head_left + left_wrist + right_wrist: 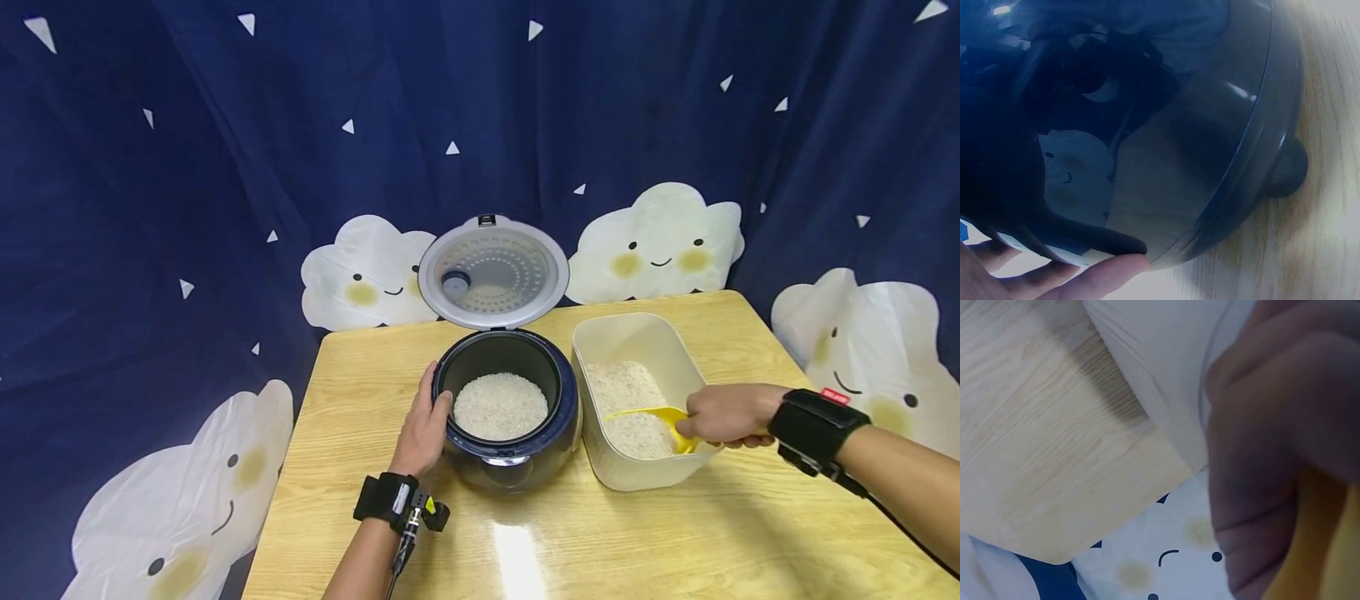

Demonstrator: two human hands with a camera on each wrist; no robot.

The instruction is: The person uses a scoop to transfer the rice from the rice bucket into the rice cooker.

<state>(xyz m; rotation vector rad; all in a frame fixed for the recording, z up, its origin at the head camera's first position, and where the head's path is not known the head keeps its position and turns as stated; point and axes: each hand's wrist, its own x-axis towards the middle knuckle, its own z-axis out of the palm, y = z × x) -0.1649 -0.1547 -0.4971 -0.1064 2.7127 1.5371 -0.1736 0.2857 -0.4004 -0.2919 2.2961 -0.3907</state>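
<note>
A dark blue rice cooker (pixel 517 471) stands on the table with its lid (pixel 495 275) raised and white rice (pixel 501 407) in its inner pot. My left hand (pixel 422 433) rests against the cooker's left side; in the left wrist view its fingers (pixel 1107 275) touch the glossy outer wall. To the right of the cooker is a cream rice bin (pixel 641 475), partly filled with rice (pixel 626 387). My right hand (pixel 731 414) grips the handle of a yellow scoop (pixel 667 412), whose bowl is down in the bin's rice. The right wrist view shows curled fingers (pixel 1254 506) around the yellow handle.
The wooden table (pixel 600 550) carries both containers, the bin standing close beside the cooker. Behind the table hangs a navy curtain (pixel 420 100) with white triangles and smiling clouds. A cable (pixel 397 558) runs from the left wrist band along the forearm.
</note>
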